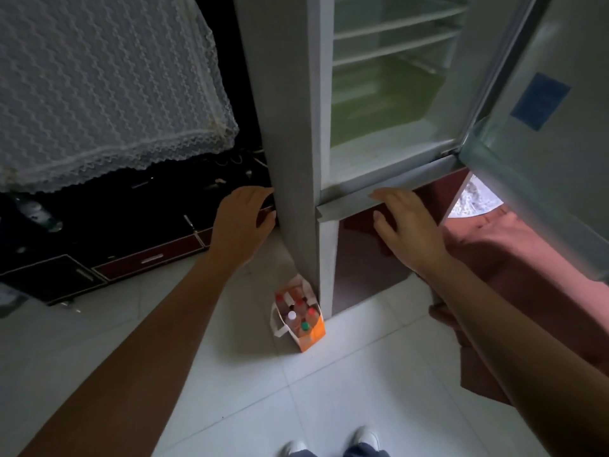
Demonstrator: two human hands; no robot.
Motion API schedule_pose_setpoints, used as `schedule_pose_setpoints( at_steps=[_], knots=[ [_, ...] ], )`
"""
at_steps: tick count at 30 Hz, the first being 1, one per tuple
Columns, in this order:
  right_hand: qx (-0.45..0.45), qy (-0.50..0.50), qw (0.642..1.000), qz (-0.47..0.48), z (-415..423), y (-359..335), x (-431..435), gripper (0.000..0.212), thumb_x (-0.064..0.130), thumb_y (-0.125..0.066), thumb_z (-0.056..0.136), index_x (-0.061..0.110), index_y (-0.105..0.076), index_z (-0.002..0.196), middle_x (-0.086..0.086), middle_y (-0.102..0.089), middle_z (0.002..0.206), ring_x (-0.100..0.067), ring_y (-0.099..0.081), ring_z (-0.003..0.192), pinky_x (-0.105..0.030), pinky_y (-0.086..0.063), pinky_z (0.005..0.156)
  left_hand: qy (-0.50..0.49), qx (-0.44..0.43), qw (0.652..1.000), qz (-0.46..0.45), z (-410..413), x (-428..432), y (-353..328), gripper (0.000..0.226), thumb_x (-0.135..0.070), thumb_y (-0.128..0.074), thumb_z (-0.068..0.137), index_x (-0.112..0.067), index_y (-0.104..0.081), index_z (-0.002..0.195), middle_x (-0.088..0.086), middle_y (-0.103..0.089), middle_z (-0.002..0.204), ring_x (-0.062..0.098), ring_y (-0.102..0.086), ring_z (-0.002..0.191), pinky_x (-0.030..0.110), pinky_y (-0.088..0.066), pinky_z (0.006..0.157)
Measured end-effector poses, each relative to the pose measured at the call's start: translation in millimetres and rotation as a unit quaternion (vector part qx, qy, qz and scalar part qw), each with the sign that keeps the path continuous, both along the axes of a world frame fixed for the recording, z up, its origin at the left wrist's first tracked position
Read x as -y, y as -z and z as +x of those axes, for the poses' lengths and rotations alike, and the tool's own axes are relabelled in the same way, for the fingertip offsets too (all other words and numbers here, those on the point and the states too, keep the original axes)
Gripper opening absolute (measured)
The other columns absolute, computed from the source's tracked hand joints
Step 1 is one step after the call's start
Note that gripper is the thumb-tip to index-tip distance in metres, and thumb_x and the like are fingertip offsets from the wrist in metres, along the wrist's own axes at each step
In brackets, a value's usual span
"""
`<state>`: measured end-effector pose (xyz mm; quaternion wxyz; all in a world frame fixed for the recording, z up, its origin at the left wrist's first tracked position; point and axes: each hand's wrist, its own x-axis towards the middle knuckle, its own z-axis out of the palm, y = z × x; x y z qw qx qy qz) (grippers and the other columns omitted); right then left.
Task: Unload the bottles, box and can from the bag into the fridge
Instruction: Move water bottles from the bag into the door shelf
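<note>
The left hand (245, 222) is open with its fingers loosely curved, holding nothing, close to the left side wall of the tall grey fridge (290, 127); whether it touches the wall cannot be told. The right hand (408, 230) is open too, fingers spread and relaxed, empty, in front of the dark red lower door (362, 258), fingertips at the grey band above it. The upper door (543, 143) stands swung open to the right, showing white shelves (395, 49). The orange and white paper bag (311, 334) stands on the white tiled floor (362, 374) against the fridge's front corner, with upright bottles (291, 316) inside, capped red, white and green.
</note>
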<state>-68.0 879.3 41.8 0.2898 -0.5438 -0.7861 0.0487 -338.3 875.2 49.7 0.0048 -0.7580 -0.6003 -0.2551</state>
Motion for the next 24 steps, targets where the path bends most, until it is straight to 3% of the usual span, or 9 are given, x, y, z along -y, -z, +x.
schedule_pose_setpoints(
  at_steps=[12, 18, 24],
  knots=[
    [-0.021, -0.036, 0.998, -0.042, -3.1, 25.4, -5.6, 0.051, 0.036, -0.031, 0.085, 0.005, -0.056, 0.116, -0.016, -0.061, 0.117, -0.029, -0.053, 0.111, -0.031, -0.039, 0.095, -0.078, 0.049, 0.995, -0.047, 2.2, 13.5, 44.4, 0.039, -0.021, -0.053, 0.086, -0.003, -0.053, 0.121, 0.019, -0.059, 0.119, 0.034, -0.052, 0.114, 0.041, -0.040, 0.096],
    [-0.048, -0.049, 0.988, -0.140, 12.1, 86.8, -12.5, 0.057, 0.042, -0.029, 0.084, 0.003, -0.059, 0.114, -0.017, -0.063, 0.114, -0.031, -0.058, 0.107, -0.018, -0.032, 0.093, -0.130, 0.070, 0.979, -0.140, 19.5, 25.7, 109.3, 0.044, -0.029, -0.047, 0.088, -0.009, -0.050, 0.127, 0.014, -0.056, 0.128, 0.030, -0.048, 0.119, 0.039, -0.036, 0.100],
    [-0.075, -0.055, 0.969, -0.228, 2.6, 172.5, -11.0, 0.059, 0.049, -0.033, 0.083, 0.007, -0.058, 0.117, -0.012, -0.062, 0.121, -0.026, -0.056, 0.113, -0.031, -0.039, 0.101, -0.158, 0.065, 0.969, -0.179, 21.6, 29.1, 188.7, 0.036, -0.024, -0.050, 0.092, -0.012, -0.050, 0.126, 0.010, -0.056, 0.129, 0.026, -0.050, 0.120, 0.035, -0.035, 0.102]
  ],
)
